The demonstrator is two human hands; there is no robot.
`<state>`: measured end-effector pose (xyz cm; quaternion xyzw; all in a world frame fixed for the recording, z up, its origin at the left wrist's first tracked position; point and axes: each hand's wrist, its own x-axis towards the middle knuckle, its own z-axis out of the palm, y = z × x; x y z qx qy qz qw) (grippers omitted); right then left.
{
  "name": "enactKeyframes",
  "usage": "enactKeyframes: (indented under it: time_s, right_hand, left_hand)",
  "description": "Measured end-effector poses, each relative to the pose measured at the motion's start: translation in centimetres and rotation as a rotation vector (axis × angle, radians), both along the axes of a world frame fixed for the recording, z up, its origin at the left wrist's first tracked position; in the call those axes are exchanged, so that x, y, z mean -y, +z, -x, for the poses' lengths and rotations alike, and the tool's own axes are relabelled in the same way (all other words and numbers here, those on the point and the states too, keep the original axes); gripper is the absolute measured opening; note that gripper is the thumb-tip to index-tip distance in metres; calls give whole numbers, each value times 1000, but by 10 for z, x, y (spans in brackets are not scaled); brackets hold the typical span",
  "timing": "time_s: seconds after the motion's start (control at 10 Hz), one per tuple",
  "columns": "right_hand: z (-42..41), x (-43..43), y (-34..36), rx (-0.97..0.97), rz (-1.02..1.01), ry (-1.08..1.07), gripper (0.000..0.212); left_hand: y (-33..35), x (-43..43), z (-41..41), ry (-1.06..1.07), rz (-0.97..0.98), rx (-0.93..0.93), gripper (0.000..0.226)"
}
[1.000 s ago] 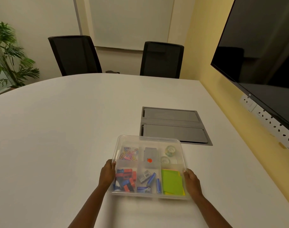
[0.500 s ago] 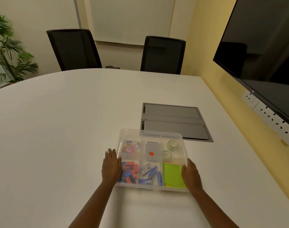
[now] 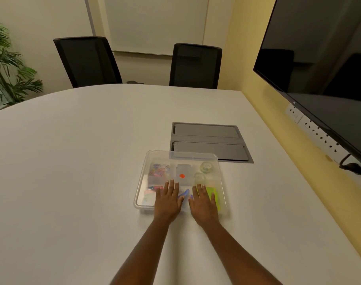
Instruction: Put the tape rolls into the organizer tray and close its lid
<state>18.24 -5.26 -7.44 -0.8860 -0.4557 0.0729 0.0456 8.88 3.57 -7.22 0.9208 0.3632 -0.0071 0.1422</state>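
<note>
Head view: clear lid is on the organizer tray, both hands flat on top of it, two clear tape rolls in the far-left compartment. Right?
Not quite. The head view shows the two clear tape rolls in the far-right compartment; the far-left one holds coloured paper clips. The rest holds: the clear plastic lid is on the organizer tray, with the left hand and right hand flat on top.

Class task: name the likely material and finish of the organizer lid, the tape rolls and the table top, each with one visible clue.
Lid: probably clear, slightly frosted plastic; contents show through it.
Tape rolls: seemingly transparent glossy film; pale, see-through rings.
Table: smooth white matte surface, perhaps laminate; even, without grain.
</note>
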Motion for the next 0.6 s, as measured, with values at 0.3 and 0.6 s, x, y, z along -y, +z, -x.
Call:
enactKeyframes:
  time_s: [0.3, 0.6]
  right_hand:
    - [11, 21, -3, -55, 34, -22, 54]
    - [-44, 13, 92, 89, -119, -29, 56]
  left_hand:
    - [-9, 23, 11, -2, 20, -25, 56]
    - [58, -13, 2, 75, -170, 109, 58]
